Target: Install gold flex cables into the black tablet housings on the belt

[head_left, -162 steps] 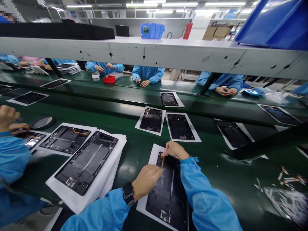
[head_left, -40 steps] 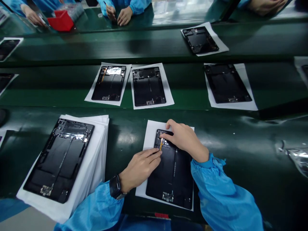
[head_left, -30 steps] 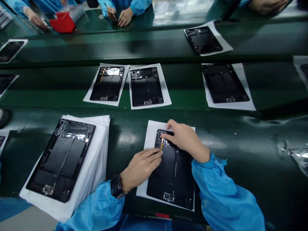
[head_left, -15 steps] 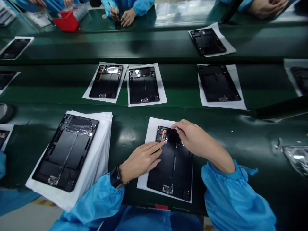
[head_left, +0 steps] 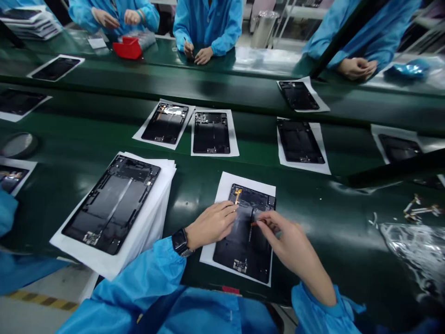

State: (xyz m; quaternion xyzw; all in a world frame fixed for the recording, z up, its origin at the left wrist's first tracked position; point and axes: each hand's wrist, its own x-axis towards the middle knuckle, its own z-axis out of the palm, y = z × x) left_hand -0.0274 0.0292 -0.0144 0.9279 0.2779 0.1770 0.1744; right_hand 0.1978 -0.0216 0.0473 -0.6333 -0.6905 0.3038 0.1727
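In front of me an opened black tablet [head_left: 239, 241] lies on a white sheet [head_left: 222, 185], its inside facing up. An orange flex cable [head_left: 238, 195] shows near its top left corner. My left hand [head_left: 213, 225] lies on the tablet's left side, fingers stretched out, tips just below the flex cable. Over the middle of the tablet, my right hand [head_left: 281, 234] has thumb and finger pinched together on a small, thin reddish piece [head_left: 255, 223]; its exact kind is unclear. To the left, another opened tablet [head_left: 111, 204] rests on a stack of white sheets [head_left: 156, 199].
Beyond the green bench, more tablets on sheets, including one tablet [head_left: 211, 132], lie along a lower green strip. At right are a clear plastic bag [head_left: 413, 250] and small loose parts [head_left: 420, 208]. A dark bar [head_left: 396, 169] juts in. Co-workers in blue sit opposite near a red bin [head_left: 127, 48].
My right hand has moved from the tablet's upper edge down to its middle and now pinches a small reddish piece. My left hand stays on the tablet. The view has tilted up.
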